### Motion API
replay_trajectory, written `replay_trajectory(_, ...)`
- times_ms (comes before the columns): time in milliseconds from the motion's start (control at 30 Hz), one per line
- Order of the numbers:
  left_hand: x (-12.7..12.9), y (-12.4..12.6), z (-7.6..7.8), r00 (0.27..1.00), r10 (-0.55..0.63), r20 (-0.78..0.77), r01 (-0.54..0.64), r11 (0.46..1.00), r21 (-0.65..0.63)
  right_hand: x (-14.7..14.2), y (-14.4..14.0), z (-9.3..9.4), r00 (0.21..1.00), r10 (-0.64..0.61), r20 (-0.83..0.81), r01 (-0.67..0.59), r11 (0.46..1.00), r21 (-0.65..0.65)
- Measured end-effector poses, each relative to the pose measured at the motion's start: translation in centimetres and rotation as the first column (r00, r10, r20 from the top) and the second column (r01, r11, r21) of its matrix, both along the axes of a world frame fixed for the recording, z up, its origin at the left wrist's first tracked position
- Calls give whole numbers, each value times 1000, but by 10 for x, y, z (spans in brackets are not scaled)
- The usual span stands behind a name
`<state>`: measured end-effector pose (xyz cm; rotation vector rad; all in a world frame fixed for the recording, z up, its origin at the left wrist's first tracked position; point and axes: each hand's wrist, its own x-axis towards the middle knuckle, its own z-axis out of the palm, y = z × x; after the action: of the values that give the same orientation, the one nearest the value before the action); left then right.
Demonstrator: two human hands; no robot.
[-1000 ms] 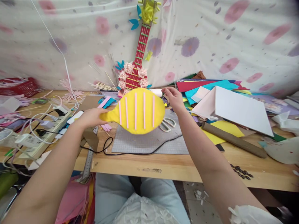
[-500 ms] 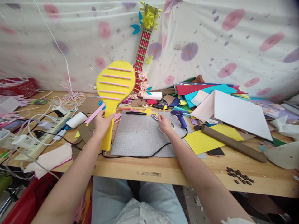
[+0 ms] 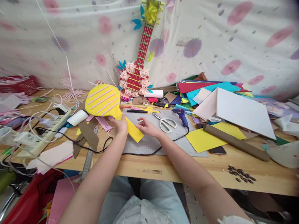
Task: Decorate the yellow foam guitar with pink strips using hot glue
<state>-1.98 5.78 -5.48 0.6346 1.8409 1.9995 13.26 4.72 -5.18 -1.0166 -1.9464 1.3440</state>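
**A:** What lay at the far left of the desk (image 3: 177, 169)?

**B:** A power strip (image 3: 35, 141) with several white plugs and cords. Just right of it were a white roll (image 3: 78, 118) and some brown cardboard strips (image 3: 87, 133), and a steel ruler (image 3: 90, 155) reached over the front edge.

**A:** And the thing being worked on?

**B:** It was the yellow foam paddle (image 3: 104, 100), a round head crossed by pink strips, with a long handle. The head hung tilted over the clutter at the left of the grey cutting mat (image 3: 151, 143), and the handle slanted down to the right onto the mat.

**A:** How did the hands stand?

**B:** The left hand (image 3: 121, 125) was closed on the paddle where the head meets the handle, the fingers pinching the foam. The right hand (image 3: 146, 127) was loose and half spread, the fingertips near the handle's lower end. I could not tell if they touched it.

**A:** Which step was this, in your opinion?

**B:** I think the paddle was being laid down and positioned on the mat. It was not flat yet.

**A:** What would the next move need?

**B:** Probably a steady left hold and a free right hand for a tool. The scissors (image 3: 166, 123) lay just right of that hand, and the blue glue gun (image 3: 181, 115) lay a little farther, before the coloured sheets (image 3: 205, 85).
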Motion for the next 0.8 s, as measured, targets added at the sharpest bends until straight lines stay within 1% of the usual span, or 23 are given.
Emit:
replay_trajectory(67,6,8,-3,999,49,9,-48,997,-59,-5,-8,5,992,45,115,-54,995,78)
replay_trajectory(100,8,12,-4,998,61,6,-60,994,-87,-6,-11,6,981,43,188,-69,988,137)
replay_trajectory(167,9,17,-7,998,57,-9,-58,992,-112,-9,-14,6,946,-11,324,-72,967,245)
replay_trajectory(200,8,18,-8,999,33,-21,-35,993,-114,-10,-15,5,927,-53,371,-60,956,286)
replay_trajectory(300,3,17,-13,990,-123,-68,113,984,-135,-11,-9,-1,891,-153,427,-8,936,352)
replay_trajectory(367,-3,13,-16,964,-244,-106,219,954,-205,-9,0,-5,881,-171,442,3,934,356)
replay_trajectory(400,-7,11,-17,946,-293,-135,250,930,-268,-8,4,-7,877,-172,448,3,936,352)
replay_trajectory(433,-11,7,-17,928,-329,-175,257,905,-339,-7,9,-9,874,-170,455,1,937,348)
replay_trajectory(500,-22,-1,-12,870,-390,-301,215,850,-481,-4,18,-12,872,-171,459,-11,930,367)
replay_trajectory(533,-30,-5,-8,829,-412,-378,185,840,-511,-2,22,-13,869,-173,463,-26,920,392)
replay_trajectory(600,-51,-14,4,713,-445,-541,150,851,-503,1,28,-16,855,-186,483,-64,888,455)
replay_trajectory(633,-64,-17,10,623,-491,-609,162,843,-513,3,30,-17,844,-201,497,-78,871,485)
replay_trajectory(667,-79,-21,15,495,-564,-660,197,813,-547,5,32,-19,832,-225,507,-82,854,513)
replay_trajectory(700,-95,-24,21,344,-639,-688,230,767,-599,6,33,-21,820,-257,511,-72,840,538)
replay_trajectory(733,-110,-27,25,198,-708,-678,251,705,-663,8,33,-23,809,-298,506,-44,828,559)
replay_trajectory(767,-124,-30,28,70,-765,-640,251,635,-731,9,33,-26,799,-343,494,-5,818,575)
replay_trajectory(800,-137,-34,30,-42,-800,-599,240,574,-783,10,33,-28,789,-388,476,42,808,588)
